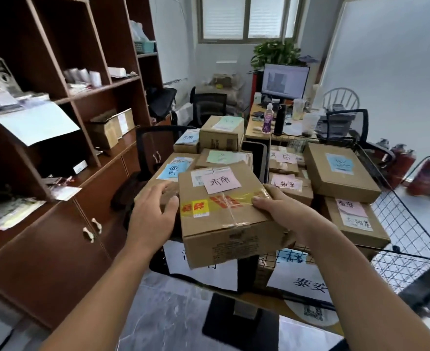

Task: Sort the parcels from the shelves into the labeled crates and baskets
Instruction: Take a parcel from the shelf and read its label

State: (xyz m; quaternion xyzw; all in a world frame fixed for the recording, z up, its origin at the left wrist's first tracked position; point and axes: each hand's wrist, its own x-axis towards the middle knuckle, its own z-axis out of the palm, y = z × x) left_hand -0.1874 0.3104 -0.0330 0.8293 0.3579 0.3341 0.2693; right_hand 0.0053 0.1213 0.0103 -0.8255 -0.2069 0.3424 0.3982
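Observation:
I hold a brown cardboard parcel [224, 211] with a pink handwritten label and yellow-red tape in front of me, above the crates. My left hand [153, 214] grips its left side, thumb against the box edge. My right hand [279, 209] grips its right side, thumb on the taped top. Behind it, a black crate [255, 158] holds several parcels with blue and green labels. To the right, a wire basket [398, 224] holds several parcels with pink and blue labels. White paper signs [302, 279] hang on the container fronts.
A dark wooden shelf unit [64, 153] stands at the left, with a cardboard box [112, 127], papers and small items on it. Office chairs [155, 148], a desk with a monitor [284, 81] and bottles lie behind. Fire extinguishers [411, 171] stand at the right.

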